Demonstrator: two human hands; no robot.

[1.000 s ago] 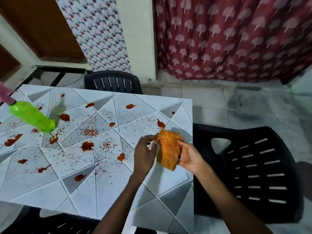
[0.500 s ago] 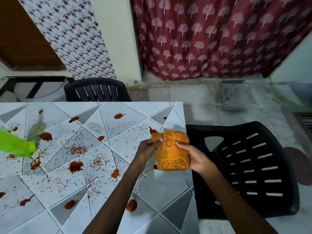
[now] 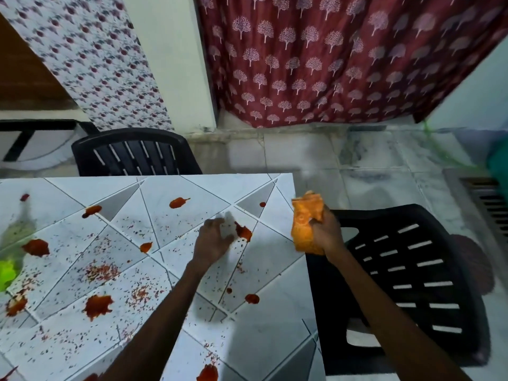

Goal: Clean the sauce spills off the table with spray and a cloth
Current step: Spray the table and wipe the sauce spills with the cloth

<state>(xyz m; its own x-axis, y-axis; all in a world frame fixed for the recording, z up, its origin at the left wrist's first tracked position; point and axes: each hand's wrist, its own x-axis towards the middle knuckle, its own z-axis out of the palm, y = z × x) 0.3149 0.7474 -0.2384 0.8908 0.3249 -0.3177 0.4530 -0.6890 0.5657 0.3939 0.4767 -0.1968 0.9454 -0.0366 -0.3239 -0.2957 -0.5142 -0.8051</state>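
Right hand (image 3: 325, 232) grips the cloth (image 3: 305, 221), fingers curled round its middle, just off the table's (image 3: 269, 339) right edge. Cloth: orange, patterned, bunched into a soft upright wad that shows above and below the fist. Left hand (image 3: 211, 241) is over the table near that edge, fingers loose; we see nothing in it, though it is blurred. Sauce (image 3: 243, 232): glossy red-orange blots and fine speckle across the white, grey-triangled top, with one blot just beside the left hand. Green bottle (image 3: 7, 273) at the table's left edge, mostly cut off.
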